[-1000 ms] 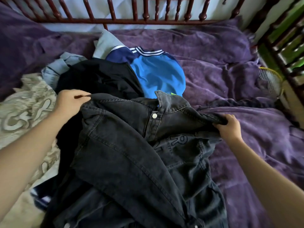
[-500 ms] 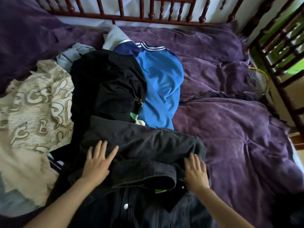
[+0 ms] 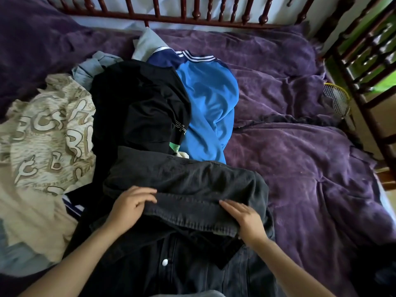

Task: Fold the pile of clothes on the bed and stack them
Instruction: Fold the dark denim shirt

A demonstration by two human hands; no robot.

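A dark grey denim jacket (image 3: 184, 181) lies in front of me on the bed, its upper part folded down into a band over the buttoned front. My left hand (image 3: 130, 205) curls its fingers round the left end of that folded band. At the band's right end my right hand (image 3: 244, 219) lies on the denim with straight fingers. Behind the jacket is the pile: a black shirt (image 3: 139, 108), a blue sports top (image 3: 210, 103) with a striped collar, a beige patterned garment (image 3: 47, 133) and a pale blue piece (image 3: 92, 67).
The purple bedcover (image 3: 300, 168) spreads rumpled over the right half of the bed. A dark wooden rail (image 3: 192, 16) runs along the far side, with another rail (image 3: 364, 61) at the right. A yellow-rimmed racket (image 3: 337, 97) lies by the right rail.
A second ago I held the jacket up by its shoulders; it then came down folded with both palms flat on it. Now both hands sit closer together on the band and the left fingers have curled.
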